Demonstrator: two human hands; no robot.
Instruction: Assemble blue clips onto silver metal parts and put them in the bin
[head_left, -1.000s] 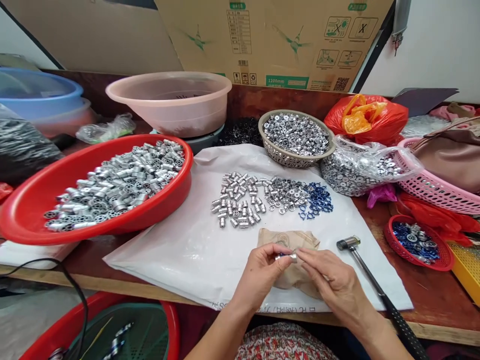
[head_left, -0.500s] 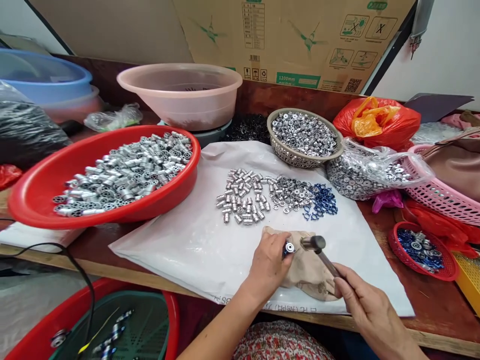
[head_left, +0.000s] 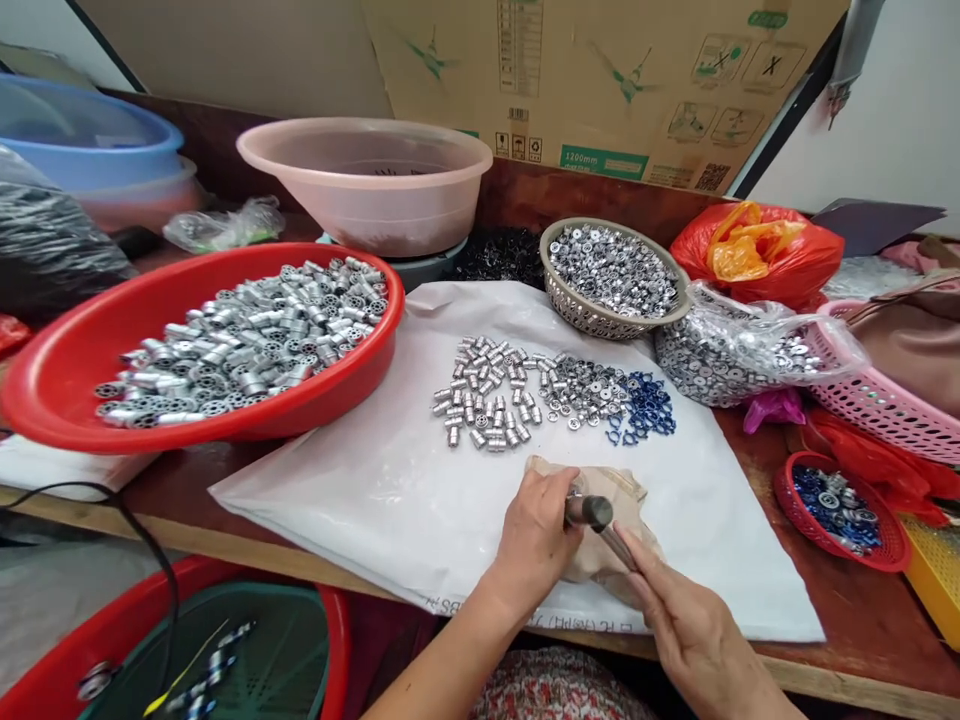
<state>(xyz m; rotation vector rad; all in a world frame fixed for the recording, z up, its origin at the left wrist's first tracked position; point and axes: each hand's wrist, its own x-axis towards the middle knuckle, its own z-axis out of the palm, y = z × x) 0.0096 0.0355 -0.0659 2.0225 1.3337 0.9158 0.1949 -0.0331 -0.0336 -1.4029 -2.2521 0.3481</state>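
My left hand is closed around a small metal cylinder part, now mostly hidden by fingers and hammer. My right hand grips the handle of a hammer, whose head is at the part by my left fingertips. Whether they touch is unclear. Under both lies a folded beige cloth on a white plastic sheet. Just beyond are loose silver cylinders, small silver discs and rings, and blue ring-shaped pieces.
A big red basin of silver cylinders stands left. Behind are a pink basin and a grey-brown basket of metal discs. At right are a clear bag of parts and a small red basket. Another red basin sits below the table edge.
The hammer has moved left and down, from beside the part to over it, with my right hand following. My left hand keeps its hold. The view has shifted slightly.
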